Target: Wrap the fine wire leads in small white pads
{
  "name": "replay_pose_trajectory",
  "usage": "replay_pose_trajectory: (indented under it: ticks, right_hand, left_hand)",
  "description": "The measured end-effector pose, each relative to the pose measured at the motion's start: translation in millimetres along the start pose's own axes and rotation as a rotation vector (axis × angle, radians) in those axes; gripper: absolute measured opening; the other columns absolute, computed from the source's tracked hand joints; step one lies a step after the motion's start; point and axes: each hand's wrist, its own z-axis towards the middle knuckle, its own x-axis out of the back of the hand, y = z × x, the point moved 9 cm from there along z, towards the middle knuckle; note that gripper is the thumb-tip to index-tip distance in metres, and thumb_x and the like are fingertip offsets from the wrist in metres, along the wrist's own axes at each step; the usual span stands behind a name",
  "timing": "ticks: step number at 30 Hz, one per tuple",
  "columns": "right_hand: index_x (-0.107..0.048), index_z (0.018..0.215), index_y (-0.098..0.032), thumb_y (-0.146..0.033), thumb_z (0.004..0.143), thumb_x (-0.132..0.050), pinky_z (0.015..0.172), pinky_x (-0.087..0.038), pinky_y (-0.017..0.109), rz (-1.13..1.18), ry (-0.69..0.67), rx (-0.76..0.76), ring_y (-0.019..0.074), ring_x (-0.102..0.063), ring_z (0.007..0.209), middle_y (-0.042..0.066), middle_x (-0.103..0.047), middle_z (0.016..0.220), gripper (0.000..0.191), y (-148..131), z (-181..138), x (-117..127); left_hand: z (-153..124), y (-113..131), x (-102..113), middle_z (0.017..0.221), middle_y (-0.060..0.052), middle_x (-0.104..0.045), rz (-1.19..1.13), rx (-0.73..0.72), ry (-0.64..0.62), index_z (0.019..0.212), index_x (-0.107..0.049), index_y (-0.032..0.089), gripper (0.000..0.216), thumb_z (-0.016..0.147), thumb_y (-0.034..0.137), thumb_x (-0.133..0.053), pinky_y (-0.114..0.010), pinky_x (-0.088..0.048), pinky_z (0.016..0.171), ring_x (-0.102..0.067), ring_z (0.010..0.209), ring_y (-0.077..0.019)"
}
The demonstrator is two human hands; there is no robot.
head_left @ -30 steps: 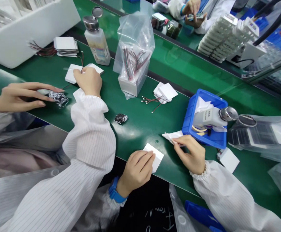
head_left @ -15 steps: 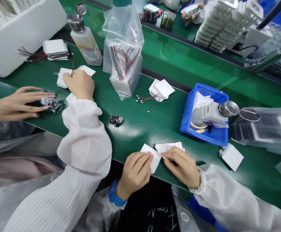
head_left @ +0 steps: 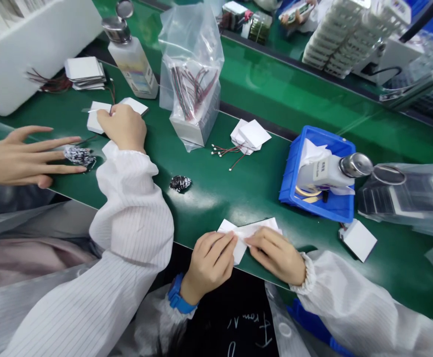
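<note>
My left hand, with a blue wristband, presses a flat white square piece at the table's front edge. Its fingers are closed together over the piece's left side. A folded white cloth is pinched in my right hand, and one end of it lies across the top of the white piece. My right fingertips are close to the piece's right side. A small black-and-silver crumpled lump sits on the table beyond my left hand.
A co-worker's hands are at the left, by white pieces. A blue bin holds a pump bottle. White wired pieces, a bagged box of wires and another bottle stand farther back.
My right hand has moved slightly left, drawing the cloth over the top of the white piece. The co-worker's left hand has spread its fingers over a crumpled lump.
</note>
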Motion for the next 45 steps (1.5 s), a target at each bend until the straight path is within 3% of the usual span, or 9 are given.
replay_pose_trajectory:
  ticks: [4,12,16,19,23,29,33,38,45]
  right_hand:
    - [-0.064,0.109,-0.021,-0.010,0.092,-0.056,0.068,-0.057,0.030,-0.044,0.083,-0.048,0.0165,-0.065,0.077,0.005,-0.066,0.086,0.022,9.1,5.5,11.1]
    - [-0.063,0.116,-0.026,-0.007,0.089,-0.058,0.072,-0.058,0.032,0.122,0.523,-0.162,0.0198,-0.067,0.093,0.007,-0.067,0.101,0.033,23.6,-4.4,51.3]
    - [-0.059,0.124,-0.025,-0.016,0.096,-0.049,0.095,-0.055,0.045,0.066,0.399,-0.258,0.0254,-0.060,0.120,0.012,-0.062,0.127,0.031,32.8,3.8,40.4]
    - [-0.053,0.133,-0.024,-0.017,0.099,-0.042,0.107,-0.047,0.052,-0.005,0.278,-0.243,0.0273,-0.050,0.134,0.014,-0.052,0.143,0.036,29.5,11.3,32.0]
    - [-0.049,0.136,-0.024,-0.010,0.096,-0.045,0.111,-0.040,0.060,-0.101,0.268,-0.112,0.0309,-0.036,0.144,0.014,-0.045,0.149,0.043,14.4,11.9,31.2]
    - [-0.053,0.129,-0.020,-0.005,0.089,-0.053,0.108,-0.045,0.057,-0.117,0.220,0.013,0.0318,-0.040,0.142,0.017,-0.049,0.144,0.043,1.3,5.3,25.2]
    - [-0.057,0.124,-0.019,-0.004,0.088,-0.053,0.103,-0.051,0.051,-0.129,0.226,0.134,0.0296,-0.048,0.136,0.017,-0.056,0.135,0.039,-12.7,-1.0,24.0]
    - [-0.060,0.116,-0.020,-0.014,0.095,-0.047,0.089,-0.058,0.044,0.016,0.325,0.195,0.0248,-0.065,0.109,0.012,-0.068,0.109,0.026,-22.7,-8.2,37.3]
    - [-0.065,0.113,-0.020,-0.035,0.102,-0.040,0.069,-0.058,0.026,0.376,0.239,-0.087,0.0174,-0.070,0.080,0.007,-0.073,0.093,0.031,-13.4,4.5,49.5]
  left_hand:
    - [0.9,-0.5,-0.7,0.097,-0.011,-0.075,-0.013,-0.003,-0.002,0.107,-0.069,0.010,0.031,0.081,0.000,-0.054,-0.038,-0.053,0.081,-0.065,0.090,-0.0227]
    - [-8.4,-2.6,-1.5,0.106,-0.013,-0.073,0.003,-0.001,0.040,0.115,-0.066,0.010,0.038,0.080,0.000,-0.055,-0.038,-0.054,0.087,-0.064,0.100,-0.0242]
    - [-9.4,-1.8,1.9,0.109,-0.013,-0.073,0.046,-0.032,0.067,0.118,-0.065,0.012,0.036,0.084,0.005,-0.059,-0.038,-0.052,0.094,-0.064,0.109,-0.0240]
    - [-2.7,3.0,-8.1,0.121,-0.013,-0.070,0.025,-0.073,-0.143,0.124,-0.062,0.009,0.033,0.094,0.021,-0.055,-0.040,-0.045,0.102,-0.061,0.118,-0.0247]
    - [-6.3,6.1,-19.9,0.146,-0.014,-0.051,0.067,-0.043,-0.437,0.140,-0.050,0.008,0.062,0.096,0.052,-0.047,-0.047,-0.033,0.113,-0.046,0.136,-0.0312]
    - [-24.1,18.4,-13.7,0.154,-0.009,-0.041,0.248,-0.082,-0.558,0.146,-0.042,0.010,0.050,0.097,0.008,-0.030,-0.049,-0.030,0.115,-0.039,0.141,-0.0279]
    - [-18.2,28.6,0.1,0.148,-0.008,-0.049,0.230,-0.190,-0.602,0.142,-0.048,0.011,0.052,0.095,0.003,-0.027,-0.048,-0.036,0.113,-0.044,0.138,-0.0260]
    - [25.3,31.9,18.7,0.147,-0.013,-0.050,0.205,-0.226,-0.437,0.140,-0.049,0.010,0.049,0.097,0.004,-0.028,-0.050,-0.043,0.109,-0.042,0.139,-0.0299]
    - [46.5,46.7,9.6,0.152,-0.020,-0.040,0.134,-0.195,-0.213,0.144,-0.047,0.020,0.050,0.096,0.006,-0.039,-0.061,-0.046,0.102,-0.027,0.145,-0.0412]
